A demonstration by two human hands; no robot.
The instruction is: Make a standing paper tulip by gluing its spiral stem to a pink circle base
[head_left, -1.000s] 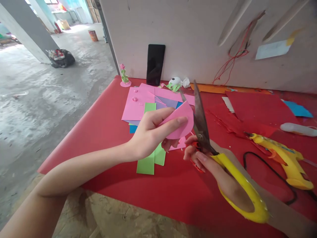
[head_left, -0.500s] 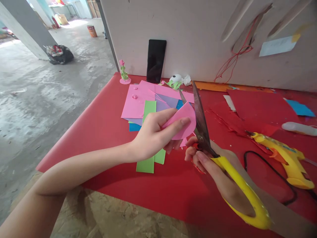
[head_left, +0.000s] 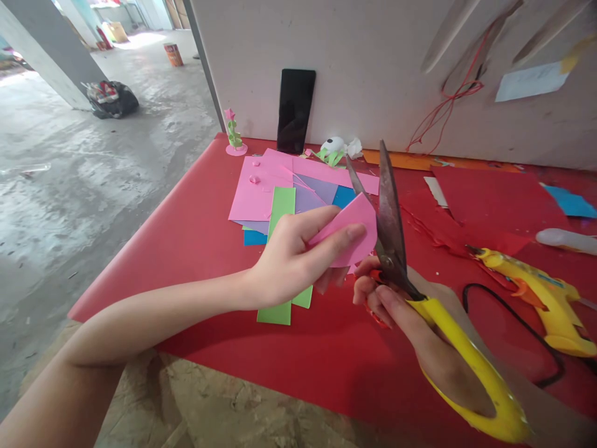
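A piece of pink paper (head_left: 357, 233) with a rounded edge is pinched between the thumb and fingers of my left hand (head_left: 291, 258). My right hand (head_left: 401, 317) grips a pair of scissors (head_left: 394, 230) with one yellow handle and dark, worn blades. The blades stand apart, pointing up, close against the paper's right edge. Behind and below my left hand lie pink sheets (head_left: 252, 196), purple and blue sheets, and green paper strips (head_left: 282, 202). Part of the fingers of both hands is hidden behind the paper and the handles.
A yellow glue gun (head_left: 541, 298) with a black cord lies at the right on the red table cover (head_left: 196, 249). A black phone (head_left: 296, 109) leans on the back panel, between a small paper flower (head_left: 233, 130) and a white ball-like figure (head_left: 333, 146). Red sheets (head_left: 494, 199) lie at right.
The scissors have shifted slightly right and their blades look a little wider apart. The pink paper has moved slightly right in my left hand's pinch.
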